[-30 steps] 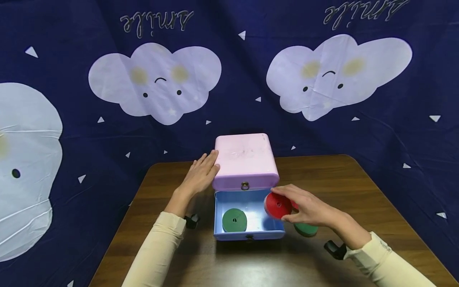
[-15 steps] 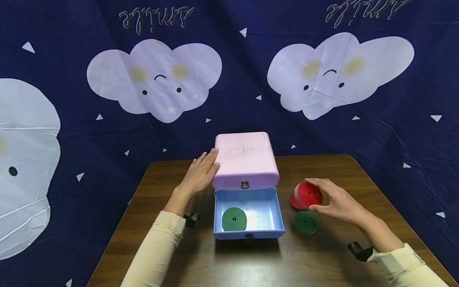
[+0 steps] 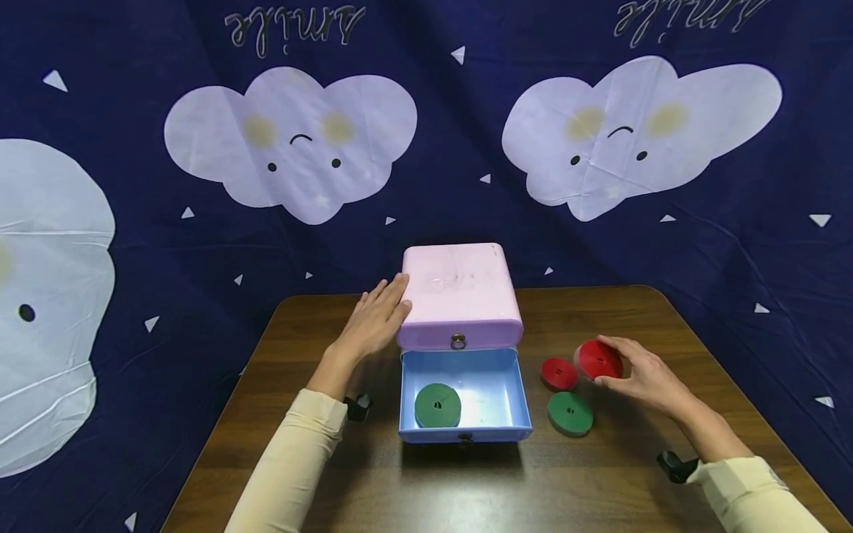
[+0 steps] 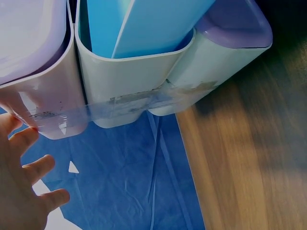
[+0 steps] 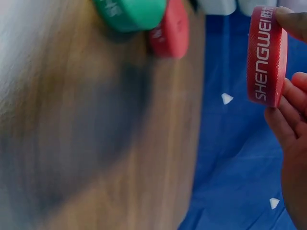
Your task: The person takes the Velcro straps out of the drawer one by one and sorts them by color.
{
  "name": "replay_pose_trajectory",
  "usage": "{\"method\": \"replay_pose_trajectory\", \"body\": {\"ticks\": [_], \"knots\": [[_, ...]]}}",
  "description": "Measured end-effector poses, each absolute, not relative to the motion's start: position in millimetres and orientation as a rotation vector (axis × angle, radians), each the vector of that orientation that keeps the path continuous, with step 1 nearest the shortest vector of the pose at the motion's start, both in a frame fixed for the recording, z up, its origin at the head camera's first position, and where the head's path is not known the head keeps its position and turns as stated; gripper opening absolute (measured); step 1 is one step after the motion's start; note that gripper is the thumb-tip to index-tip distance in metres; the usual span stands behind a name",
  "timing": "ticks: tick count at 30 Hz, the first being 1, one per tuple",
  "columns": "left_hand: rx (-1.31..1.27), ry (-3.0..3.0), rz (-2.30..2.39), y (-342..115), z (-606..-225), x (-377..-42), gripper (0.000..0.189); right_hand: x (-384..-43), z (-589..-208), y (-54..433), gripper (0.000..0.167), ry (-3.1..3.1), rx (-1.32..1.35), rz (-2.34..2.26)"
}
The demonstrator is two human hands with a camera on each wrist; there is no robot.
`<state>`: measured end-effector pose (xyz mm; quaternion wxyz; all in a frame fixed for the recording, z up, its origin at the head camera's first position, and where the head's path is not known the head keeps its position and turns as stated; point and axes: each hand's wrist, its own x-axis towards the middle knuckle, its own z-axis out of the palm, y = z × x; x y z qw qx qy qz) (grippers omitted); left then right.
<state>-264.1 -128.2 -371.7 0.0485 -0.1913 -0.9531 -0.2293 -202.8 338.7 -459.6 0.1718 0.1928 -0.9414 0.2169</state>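
My right hand [image 3: 653, 381] grips a large red roll of tape [image 3: 600, 361] between thumb and fingers, right of the drawer box. White lettering runs along this tape's edge [image 5: 263, 57] in the right wrist view. A smaller red roll [image 3: 558, 375] and a green roll [image 3: 570, 416] lie on the table just left of it. My left hand [image 3: 369, 322] rests with extended fingers against the left side of the pink-topped drawer box [image 3: 460, 289]. The box's blue drawer [image 3: 489, 385] is pulled out at the front, and another green roll [image 3: 426, 414] lies in its left half.
The wooden table [image 3: 460, 492] ends at a dark blue cloth [image 3: 460, 148] printed with clouds. In the left wrist view, clear tape [image 4: 122, 105] runs across the joined sections of the box. A small ring handle [image 3: 457, 341] hangs on the purple front.
My right hand has carried the large red roll away from over the drawer to the right, beyond the smaller red roll, and lowered a little. The left hand has stayed at the box.
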Motion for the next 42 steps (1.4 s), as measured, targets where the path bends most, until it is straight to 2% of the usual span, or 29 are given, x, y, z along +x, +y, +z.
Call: {"method": "replay_pose_trajectory", "body": {"ticks": [6,21,35,42], "knots": [[-0.570,-2.919,-0.701,-128.5,-371.2,-264.9,0.057,-213.9,-479.9,348.4,0.074,-2.827,0.421,0.676],[-0.566,-2.926,-0.693,-127.5,-371.1,-265.3,0.057,-228.4,-519.0,361.2,0.074,-2.941,0.324,0.672],[-0.557,-2.933,-0.690,-127.3,-370.7,-265.5,0.057,-228.3,-524.4,359.7,0.073,-2.941,0.364,0.683],[-0.553,-2.935,-0.682,-127.0,-370.7,-265.5,0.057,-224.4,-510.9,357.9,0.074,-2.882,0.362,0.707]]}}
